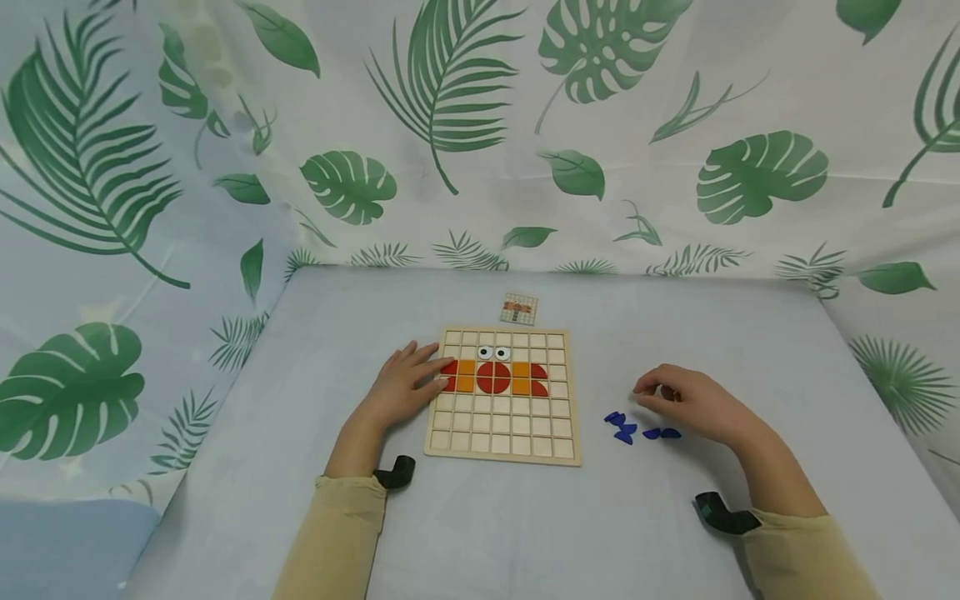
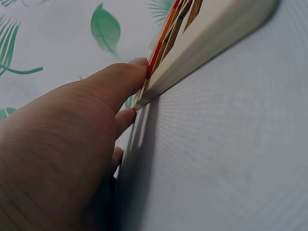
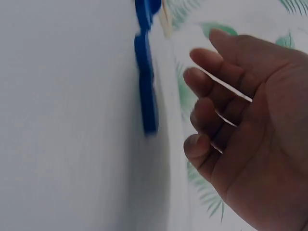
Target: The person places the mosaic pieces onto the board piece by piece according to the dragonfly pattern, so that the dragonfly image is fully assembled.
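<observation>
A wooden grid board (image 1: pixel 491 423) lies on the table with red and orange tiles and two eye tiles (image 1: pixel 493 353) set in its squares. My left hand (image 1: pixel 401 385) rests at the board's left edge, its fingertips over the red tile (image 1: pixel 450 375) there. In the left wrist view the thumb (image 2: pixel 120 79) touches that tile. My right hand (image 1: pixel 693 402) hovers over the table right of the board, fingers loosely bent with nothing between them. Below it lie several small blue pieces (image 1: pixel 624 432); blue pieces (image 3: pixel 148 103) also show beside the palm in the right wrist view.
A small pattern card (image 1: pixel 519 308) lies just beyond the board's far edge. The table has a pale cloth (image 1: pixel 480 517), and leaf-printed curtains (image 1: pixel 480 192) stand at the back and sides. Dark wrist mounts (image 1: pixel 723 515) stick out by the sleeves.
</observation>
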Motion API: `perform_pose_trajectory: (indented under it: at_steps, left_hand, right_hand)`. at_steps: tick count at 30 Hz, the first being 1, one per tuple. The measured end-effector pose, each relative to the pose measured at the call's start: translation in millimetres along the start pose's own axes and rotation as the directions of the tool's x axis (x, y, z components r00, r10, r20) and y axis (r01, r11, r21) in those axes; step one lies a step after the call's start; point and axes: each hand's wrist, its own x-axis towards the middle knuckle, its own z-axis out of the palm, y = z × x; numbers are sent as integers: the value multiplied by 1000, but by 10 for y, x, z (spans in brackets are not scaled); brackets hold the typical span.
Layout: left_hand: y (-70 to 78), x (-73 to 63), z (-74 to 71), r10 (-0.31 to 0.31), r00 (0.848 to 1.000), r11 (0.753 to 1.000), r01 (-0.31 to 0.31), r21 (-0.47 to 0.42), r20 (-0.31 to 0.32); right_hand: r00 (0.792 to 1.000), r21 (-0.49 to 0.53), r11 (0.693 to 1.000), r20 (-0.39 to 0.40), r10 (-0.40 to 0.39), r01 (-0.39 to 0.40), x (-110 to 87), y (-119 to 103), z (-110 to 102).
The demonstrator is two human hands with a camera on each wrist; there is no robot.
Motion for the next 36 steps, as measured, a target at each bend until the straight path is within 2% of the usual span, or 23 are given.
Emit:
perform_pose_trajectory:
  at_steps: [5,10,19,25,28,33,36]
  left_hand:
    - [19,-10,-24,0,1000,1000,0,-11,2]
    - [50,-24,-40,-8,1000,1000,8,-23,4]
    - [25,-12,-20,-27,1000,1000,27,-11,8]
    - [7,3,-17,-15,1000,1000,16,-6,8]
    - [4,1,-21,-12,1000,1000,12,-14,11]
    - [0,-6,-23,-10,1000,1000,10,-19,11]
    - [-1,-8,-21,-5,1000,1000,5,-15,4]
  right_hand:
    - [999,32,999,21,-34,33,-128,180,-23]
    - [994,31,994,47,-101,100,-212,339,-51]
    - [976,-25,983,129,-178,183,-209,429,-40]
    - [971,-55,971,55,-231,234,-207,430,-7]
    - [976,-43,976,22,-215,215,-207,440,26]
    - [995,-45,995,-13,-94,94,-195,449,54]
    - [999,-48,998,-23,-30,29,-185,442,57]
